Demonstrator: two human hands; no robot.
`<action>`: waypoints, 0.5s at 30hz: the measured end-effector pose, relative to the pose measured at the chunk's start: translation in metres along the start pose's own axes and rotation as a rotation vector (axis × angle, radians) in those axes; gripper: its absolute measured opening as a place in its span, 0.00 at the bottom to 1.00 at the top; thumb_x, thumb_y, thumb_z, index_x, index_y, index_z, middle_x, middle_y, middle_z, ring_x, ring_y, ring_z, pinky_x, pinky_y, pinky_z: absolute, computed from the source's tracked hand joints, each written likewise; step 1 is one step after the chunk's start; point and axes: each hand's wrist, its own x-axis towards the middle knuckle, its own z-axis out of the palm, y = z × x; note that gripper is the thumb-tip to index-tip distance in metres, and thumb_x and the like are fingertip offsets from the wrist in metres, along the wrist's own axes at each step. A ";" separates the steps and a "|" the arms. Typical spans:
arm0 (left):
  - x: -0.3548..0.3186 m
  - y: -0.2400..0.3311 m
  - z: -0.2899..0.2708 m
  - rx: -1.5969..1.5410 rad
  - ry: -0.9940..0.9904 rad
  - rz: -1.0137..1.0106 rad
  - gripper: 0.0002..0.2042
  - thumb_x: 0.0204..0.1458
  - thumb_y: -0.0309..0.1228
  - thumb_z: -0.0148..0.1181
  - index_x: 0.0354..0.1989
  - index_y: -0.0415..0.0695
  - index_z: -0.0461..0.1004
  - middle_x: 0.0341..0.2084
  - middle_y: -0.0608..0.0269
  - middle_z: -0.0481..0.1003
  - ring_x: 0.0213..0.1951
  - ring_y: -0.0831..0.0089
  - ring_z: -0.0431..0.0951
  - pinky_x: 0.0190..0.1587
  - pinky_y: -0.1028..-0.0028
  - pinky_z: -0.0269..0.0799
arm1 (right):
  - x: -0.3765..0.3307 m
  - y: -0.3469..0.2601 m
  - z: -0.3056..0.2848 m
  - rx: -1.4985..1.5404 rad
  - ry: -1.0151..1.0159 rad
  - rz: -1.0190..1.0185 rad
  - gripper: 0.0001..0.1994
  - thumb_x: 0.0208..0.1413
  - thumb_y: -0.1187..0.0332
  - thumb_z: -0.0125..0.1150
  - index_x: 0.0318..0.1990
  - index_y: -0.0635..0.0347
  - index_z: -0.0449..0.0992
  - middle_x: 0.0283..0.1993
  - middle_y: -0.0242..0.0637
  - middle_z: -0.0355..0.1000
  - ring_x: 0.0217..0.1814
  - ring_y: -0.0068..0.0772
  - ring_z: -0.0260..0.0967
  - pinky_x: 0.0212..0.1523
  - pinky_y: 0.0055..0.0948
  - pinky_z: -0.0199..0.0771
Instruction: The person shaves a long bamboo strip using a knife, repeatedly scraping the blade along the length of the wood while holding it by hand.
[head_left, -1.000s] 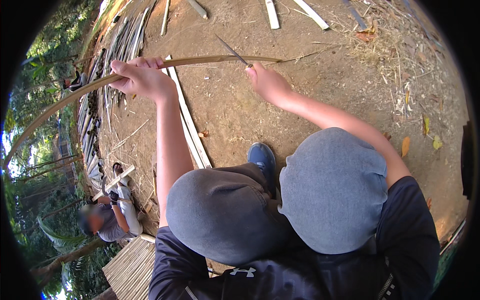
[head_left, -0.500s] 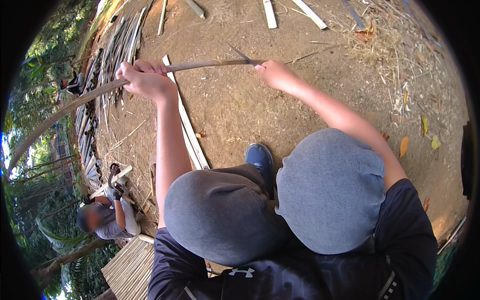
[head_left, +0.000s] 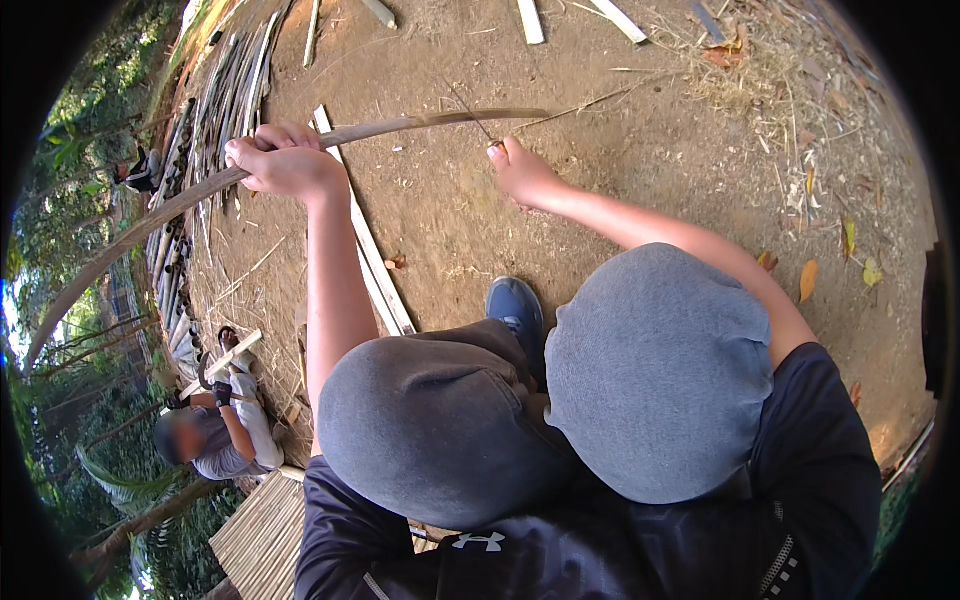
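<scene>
A long, curved brown strip of wood or bamboo stretches from the far left edge across to the middle. My left hand is closed around it, fingers wrapped over the top. A narrow dark blade, seen nearly edge-on like a knife, crosses the strip near its right end. My right hand is closed on the blade's near end; its handle is hidden in the fist. Whether the blade touches the strip, I cannot tell.
Pale split slats lie on the dirt beyond my left knee. Stacked poles line the left side. A seated person with a curved blade works at lower left, near a slatted bamboo panel. Dry straw litters the far right.
My right hand has moved a little left and nearer to me, off the strip's right end, with the blade in it. That end now shows. My left hand keeps its grip.
</scene>
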 end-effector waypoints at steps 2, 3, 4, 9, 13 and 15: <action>0.001 0.000 -0.003 0.008 -0.004 0.018 0.19 0.69 0.46 0.34 0.27 0.50 0.47 0.10 0.72 0.51 0.12 0.80 0.49 0.14 0.74 0.44 | -0.002 -0.004 -0.001 0.029 -0.002 0.005 0.24 0.73 0.56 0.33 0.60 0.72 0.57 0.22 0.29 0.62 0.16 0.22 0.56 0.21 0.32 0.60; 0.002 0.000 -0.005 0.013 -0.005 0.027 0.19 0.69 0.46 0.34 0.27 0.50 0.47 0.10 0.72 0.51 0.12 0.80 0.49 0.15 0.74 0.43 | -0.002 -0.007 0.000 0.003 -0.011 -0.045 0.24 0.73 0.56 0.33 0.60 0.72 0.57 0.21 0.29 0.61 0.16 0.22 0.56 0.20 0.32 0.60; -0.001 0.002 0.000 0.005 0.004 0.033 0.18 0.67 0.43 0.34 0.25 0.50 0.46 0.10 0.72 0.50 0.12 0.80 0.47 0.14 0.74 0.43 | -0.002 -0.010 0.000 -0.023 -0.015 -0.095 0.24 0.73 0.56 0.33 0.60 0.72 0.57 0.20 0.29 0.61 0.16 0.22 0.57 0.20 0.32 0.60; -0.004 0.003 0.012 -0.020 -0.058 0.040 0.16 0.67 0.42 0.35 0.26 0.51 0.47 0.11 0.73 0.50 0.13 0.80 0.47 0.15 0.74 0.43 | 0.005 -0.003 0.014 -0.035 0.074 -0.283 0.19 0.73 0.55 0.34 0.49 0.67 0.61 0.18 0.31 0.60 0.15 0.26 0.58 0.19 0.34 0.60; 0.001 0.000 0.006 -0.019 -0.068 0.056 0.16 0.69 0.43 0.37 0.28 0.52 0.48 0.11 0.73 0.51 0.12 0.82 0.47 0.15 0.74 0.43 | 0.014 0.013 0.014 -0.060 0.083 -0.221 0.18 0.73 0.55 0.35 0.45 0.64 0.61 0.18 0.32 0.58 0.16 0.29 0.56 0.21 0.38 0.60; 0.006 -0.003 0.003 -0.042 -0.057 0.052 0.16 0.68 0.43 0.37 0.28 0.52 0.48 0.10 0.73 0.51 0.12 0.82 0.47 0.14 0.75 0.43 | 0.017 0.012 0.019 -0.078 0.149 -0.252 0.18 0.73 0.56 0.35 0.45 0.65 0.61 0.16 0.32 0.59 0.14 0.29 0.56 0.19 0.36 0.58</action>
